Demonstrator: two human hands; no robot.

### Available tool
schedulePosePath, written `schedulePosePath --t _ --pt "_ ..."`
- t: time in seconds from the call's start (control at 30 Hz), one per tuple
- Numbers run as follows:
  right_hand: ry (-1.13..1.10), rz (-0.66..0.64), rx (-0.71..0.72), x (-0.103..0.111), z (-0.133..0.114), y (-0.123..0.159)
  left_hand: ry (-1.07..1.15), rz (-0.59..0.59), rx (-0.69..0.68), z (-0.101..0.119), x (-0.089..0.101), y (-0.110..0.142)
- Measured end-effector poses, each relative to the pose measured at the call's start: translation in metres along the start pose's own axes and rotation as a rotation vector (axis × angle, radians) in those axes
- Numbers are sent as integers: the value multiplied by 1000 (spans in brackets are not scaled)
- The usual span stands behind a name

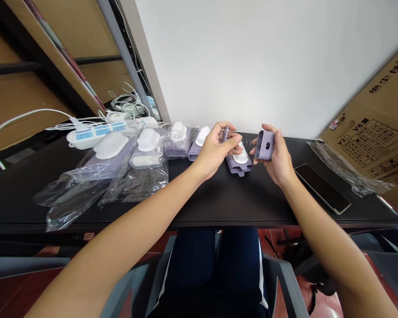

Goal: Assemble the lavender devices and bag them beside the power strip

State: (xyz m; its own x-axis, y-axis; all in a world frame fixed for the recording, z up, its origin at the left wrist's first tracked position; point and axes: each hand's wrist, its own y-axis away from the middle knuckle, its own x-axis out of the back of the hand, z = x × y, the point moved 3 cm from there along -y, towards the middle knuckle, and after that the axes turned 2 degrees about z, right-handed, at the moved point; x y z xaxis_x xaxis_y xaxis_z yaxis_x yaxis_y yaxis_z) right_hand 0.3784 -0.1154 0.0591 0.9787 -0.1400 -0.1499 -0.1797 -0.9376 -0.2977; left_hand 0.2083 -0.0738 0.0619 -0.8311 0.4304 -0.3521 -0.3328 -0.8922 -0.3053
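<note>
My right hand (279,154) is closed round a hollow purple plastic housing (264,145) with a dark oval hole in its side. In my left hand (217,148) the fingers pinch a small purple part (224,134), mostly hidden by them. Thin pale curved lines show in the gap between the hands, too fine to make out. Beneath the hands a purple device with a white oval pad (240,157) lies on the black table (212,203). Another purple device with a white top (202,136) sits just left of it, partly behind my left hand.
Several similar purple and white devices (148,140) lie leftward, some in clear plastic bags (69,201). Behind them is a white power strip (99,132) with cables. A phone (322,187), a clear bag (338,165) and a cardboard box (374,128) are on the right. A white wall stands behind.
</note>
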Motion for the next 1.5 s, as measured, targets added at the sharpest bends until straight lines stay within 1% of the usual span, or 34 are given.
schedulePosePath --t 0.1,0.23,0.33,0.43,0.57,0.63,0.8,1.0,1.1,1.23,1.33,1.5 --pt "35 5 4 2 -2 -1 -19 -25 22 -1 -1 0" --pt "41 5 2 2 -4 0 -34 -4 -1 2 0 0" --pt "64 -16 -41 0 -2 1 -45 -26 9 4 -2 0" --pt "69 -16 -54 -1 -2 1 -45 -1 -18 6 -2 0" --pt "47 -14 -14 -4 -7 4 -64 -14 15 1 -1 0" --pt "52 -13 -20 -5 -7 5 -62 -21 30 0 -2 1" --pt "39 -22 -45 -4 -4 4 -43 -22 1 0 -5 3" --pt "43 -42 -67 -6 -1 5 -37 -41 30 -2 -10 4" --pt "36 -63 -97 -7 0 6 -28 -6 5 0 -6 1" --pt "17 -29 -76 -5 -3 4 -47 77 -17 2 5 -4" --pt "17 -3 -65 -1 -8 1 -50 62 6 1 9 -6" --pt "-33 24 -71 11 -17 -4 -70 40 54 0 9 -5"
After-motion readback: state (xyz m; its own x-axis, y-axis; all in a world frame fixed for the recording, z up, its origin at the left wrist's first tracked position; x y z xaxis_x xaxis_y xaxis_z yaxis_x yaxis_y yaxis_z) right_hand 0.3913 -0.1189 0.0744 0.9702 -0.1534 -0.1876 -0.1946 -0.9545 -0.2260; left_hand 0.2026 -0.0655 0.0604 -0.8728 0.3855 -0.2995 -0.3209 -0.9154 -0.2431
